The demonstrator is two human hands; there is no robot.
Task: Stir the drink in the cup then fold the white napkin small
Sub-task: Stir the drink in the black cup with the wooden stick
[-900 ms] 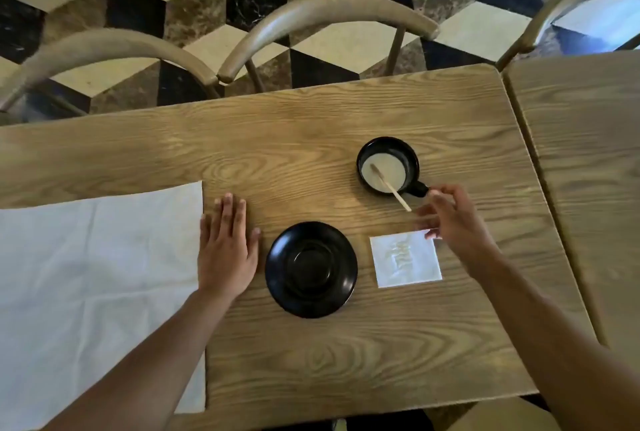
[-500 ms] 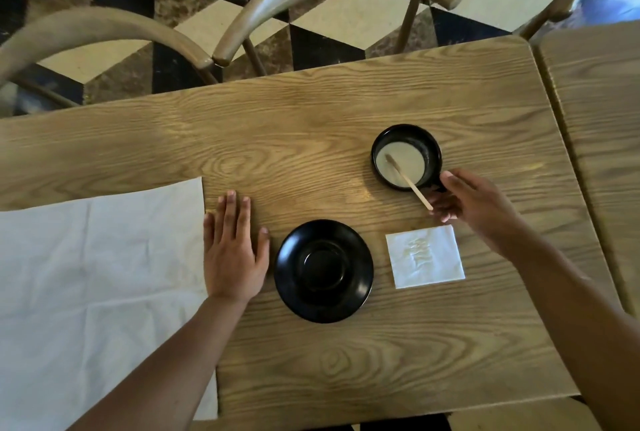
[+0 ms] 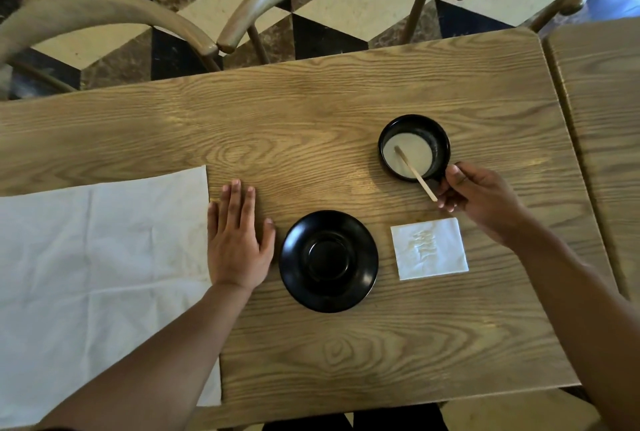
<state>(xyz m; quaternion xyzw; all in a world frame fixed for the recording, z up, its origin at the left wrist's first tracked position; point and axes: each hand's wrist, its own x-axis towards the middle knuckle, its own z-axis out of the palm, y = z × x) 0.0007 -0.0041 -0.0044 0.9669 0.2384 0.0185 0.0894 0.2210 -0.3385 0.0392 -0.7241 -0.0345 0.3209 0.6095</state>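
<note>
Left hand [image 3: 239,240] lies flat, fingers straight, on the wooden table [image 3: 311,112] beside the black saucer [image 3: 328,261] and folded white napkin [image 3: 429,248], while farther off the right hand [image 3: 478,198] curls round the black cup [image 3: 414,147]'s handle, wooden stirrer [image 3: 415,173] leaning in the pale drink [image 3: 412,155].

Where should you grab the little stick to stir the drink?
Pinch the stick by its free outer end, which pokes out over the cup rim toward the right hand. Come from the right and near side. It leans with its other end in the drink, so only that dry end is easy to reach.
</note>
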